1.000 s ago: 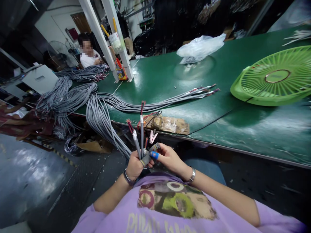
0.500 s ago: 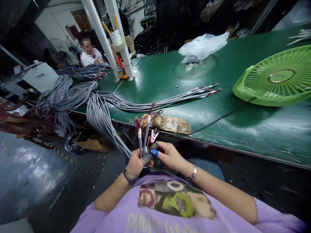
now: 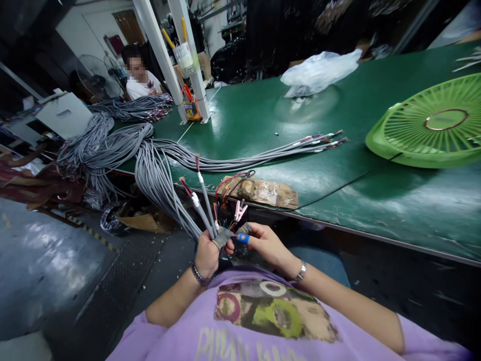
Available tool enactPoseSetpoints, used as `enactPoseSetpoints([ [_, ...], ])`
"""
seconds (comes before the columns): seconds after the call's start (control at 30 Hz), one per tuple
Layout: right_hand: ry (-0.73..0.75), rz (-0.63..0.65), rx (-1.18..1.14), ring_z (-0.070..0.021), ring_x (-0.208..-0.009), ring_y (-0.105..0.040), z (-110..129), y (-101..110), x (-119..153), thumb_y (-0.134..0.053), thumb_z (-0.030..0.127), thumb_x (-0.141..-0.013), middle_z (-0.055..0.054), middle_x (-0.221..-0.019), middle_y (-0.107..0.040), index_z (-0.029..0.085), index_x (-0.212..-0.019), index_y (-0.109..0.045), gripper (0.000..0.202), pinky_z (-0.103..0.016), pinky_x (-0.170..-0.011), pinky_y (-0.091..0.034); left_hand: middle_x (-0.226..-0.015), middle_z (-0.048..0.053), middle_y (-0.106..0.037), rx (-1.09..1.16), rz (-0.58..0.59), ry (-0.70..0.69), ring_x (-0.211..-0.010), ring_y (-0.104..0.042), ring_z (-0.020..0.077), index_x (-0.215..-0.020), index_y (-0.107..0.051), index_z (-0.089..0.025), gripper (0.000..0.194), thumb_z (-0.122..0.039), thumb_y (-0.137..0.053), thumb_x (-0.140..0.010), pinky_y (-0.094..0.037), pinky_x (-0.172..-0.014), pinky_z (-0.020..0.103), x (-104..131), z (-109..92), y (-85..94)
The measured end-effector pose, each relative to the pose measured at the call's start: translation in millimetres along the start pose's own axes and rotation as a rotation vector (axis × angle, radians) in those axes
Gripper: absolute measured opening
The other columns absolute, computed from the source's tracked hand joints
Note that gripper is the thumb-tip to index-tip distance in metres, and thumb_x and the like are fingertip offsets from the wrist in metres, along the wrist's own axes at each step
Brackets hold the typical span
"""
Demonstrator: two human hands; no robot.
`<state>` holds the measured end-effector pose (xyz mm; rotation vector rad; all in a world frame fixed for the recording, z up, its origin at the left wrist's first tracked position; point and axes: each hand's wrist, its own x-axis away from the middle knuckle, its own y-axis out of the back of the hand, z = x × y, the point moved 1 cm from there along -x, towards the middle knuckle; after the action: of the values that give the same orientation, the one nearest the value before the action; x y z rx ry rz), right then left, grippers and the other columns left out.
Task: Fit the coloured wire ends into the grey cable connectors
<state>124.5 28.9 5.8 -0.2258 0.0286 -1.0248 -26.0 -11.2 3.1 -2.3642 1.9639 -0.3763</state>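
My left hand, with grey wrapping on the thumb, is closed around several grey cables. Their white-banded ends stick up above the fist, with red and dark wires fanning out at the tips. Thin coloured wires spread from another cable end between my hands. To the right, my right hand pinches the tip of a reddish wire between a blue-taped thumb and a grey-wrapped index finger. A pink clip stands just beyond the fingers, at the table's edge.
A wooden block with wires lies on the edge of the green table. Bundled grey cables drape off the left side. A green fan, a plastic bag and a white post stand farther back. Another person sits at far left.
The cable ends in my left hand have tilted leftward and spread apart. My hands have drawn slightly apart, and the coloured wires and the pinched reddish wire now show between them.
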Motion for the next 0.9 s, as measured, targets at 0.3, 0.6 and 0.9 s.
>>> enactPoseSetpoints([
  [0.3,-0.007,-0.007,-0.024,-0.0136,-0.062,-0.054,4.0,-4.2,-4.7,-0.071,0.048,-0.066,0.000,-0.068,-0.061,0.017,-0.082,-0.056,0.037,-0.027,-0.059,-0.042,-0.047,-0.001,-0.059,-0.170,0.104,0.009,-0.040,-0.051,0.0088,-0.061,-0.059,-0.013,0.026,-0.035,-0.069,-0.072,-0.042,-0.043,0.020,3.2,1.8,-1.3],
  [0.6,-0.097,-0.059,-0.064,-0.0091,-0.054,-0.046,-1.8,-2.9,-4.8,-0.071,0.044,-0.065,0.002,-0.062,-0.059,0.016,-0.072,-0.060,0.030,-0.024,-0.053,-0.035,-0.047,-0.002,-0.058,-0.263,0.197,0.050,-0.040,-0.051,0.0091,-0.062,-0.057,-0.014,0.028,-0.037,-0.071,-0.070,-0.043,-0.043,0.020,2.0,2.2,0.0],
  [0.9,-0.245,-0.136,-0.396,-0.0083,-0.056,-0.048,-5.5,8.4,-2.8,-0.069,0.057,-0.066,-0.001,-0.072,-0.059,0.017,-0.075,-0.057,0.043,-0.023,-0.053,-0.040,-0.046,-0.002,-0.057,-0.222,0.157,0.056,-0.039,-0.050,0.0086,-0.060,-0.056,-0.014,0.035,-0.044,-0.072,-0.069,-0.042,-0.042,0.020,1.6,3.2,2.2],
])
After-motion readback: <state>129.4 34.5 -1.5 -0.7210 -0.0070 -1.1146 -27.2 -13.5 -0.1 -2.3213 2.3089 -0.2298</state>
